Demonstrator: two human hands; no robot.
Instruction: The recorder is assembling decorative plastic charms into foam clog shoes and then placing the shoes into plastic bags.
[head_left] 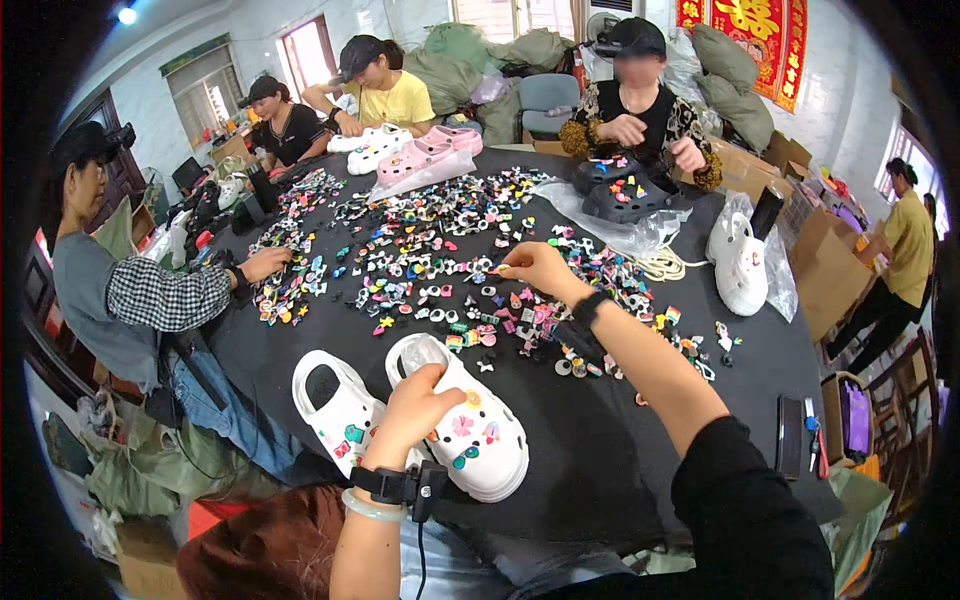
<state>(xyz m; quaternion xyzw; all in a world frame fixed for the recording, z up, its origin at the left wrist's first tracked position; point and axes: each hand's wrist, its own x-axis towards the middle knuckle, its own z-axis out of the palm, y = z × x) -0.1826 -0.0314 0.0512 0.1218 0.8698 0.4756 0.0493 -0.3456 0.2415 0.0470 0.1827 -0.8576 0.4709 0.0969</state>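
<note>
Left grip [414, 408] clasped on white clog [484, 440]; right grip [540, 268] pinched at small charms [502, 269], hold unclear.

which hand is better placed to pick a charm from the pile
Most likely the right hand: it is right over the loose charms, while the left hand holds a white shoe nearer the body.

The white clogs [497, 468] have a smooth, semi-matt, plastic-like surface. The charms [545, 313] look like glossy plastic. The tabletop [620, 450] is matt; the clear bag [640, 236], glossy film.
</note>
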